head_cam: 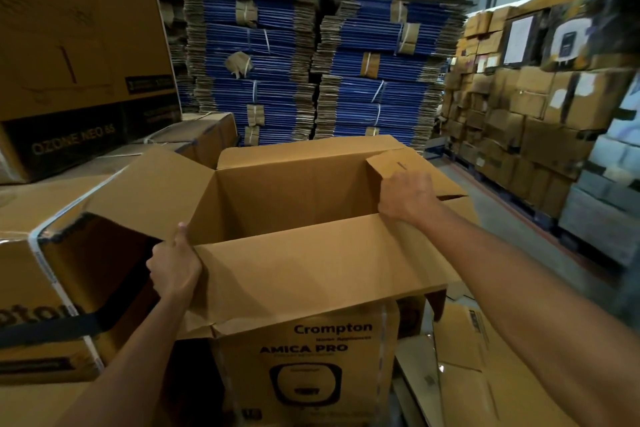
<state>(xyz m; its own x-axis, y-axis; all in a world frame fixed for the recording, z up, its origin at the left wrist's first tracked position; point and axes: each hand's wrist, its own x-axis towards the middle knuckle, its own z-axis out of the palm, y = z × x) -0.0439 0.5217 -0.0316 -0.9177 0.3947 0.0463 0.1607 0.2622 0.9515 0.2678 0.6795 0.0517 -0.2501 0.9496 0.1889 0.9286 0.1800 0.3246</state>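
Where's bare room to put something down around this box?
Inside the box, between its walls, what shows is bare. The grey floor between the right flap and the pallet cartons is free. Crowded: flat cardboard lower right, strapped cartons left, bundles behind.

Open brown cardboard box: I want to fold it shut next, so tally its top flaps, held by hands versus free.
Brown cardboard flaps gripped by hands: 2 (near flap by left hand, right flap by right hand)
Free brown cardboard flaps: 2 (left flap, far flap)
Total: 4
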